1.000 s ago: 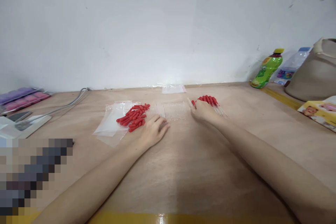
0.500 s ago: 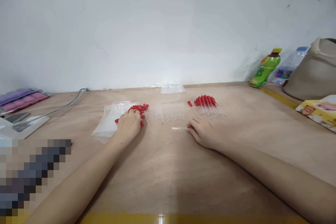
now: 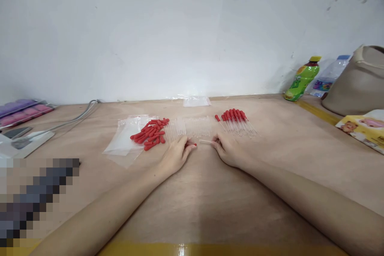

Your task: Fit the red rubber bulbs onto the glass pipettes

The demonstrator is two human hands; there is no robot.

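Observation:
My left hand (image 3: 175, 155) pinches a small red rubber cap (image 3: 194, 144) at its fingertips. My right hand (image 3: 228, 149) pinches a clear thin tube (image 3: 205, 141) that points left toward the cap; the two ends are a little apart. Behind the hands lies a row of clear tubes (image 3: 192, 127). A pile of loose red caps (image 3: 151, 134) lies to the left of it. To the right lie several tubes with red caps fitted (image 3: 235, 121).
Clear plastic bags (image 3: 126, 140) lie beside the red caps, another bag (image 3: 196, 101) near the wall. A green bottle (image 3: 301, 79), a clear bottle (image 3: 328, 76), a beige bag (image 3: 357, 84) and a printed box (image 3: 363, 128) stand at the right. Cables and trays lie far left.
My left hand left the pile of red caps and came to the middle with one cap. My right hand lifted the clear tube slightly and turned it toward the cap.

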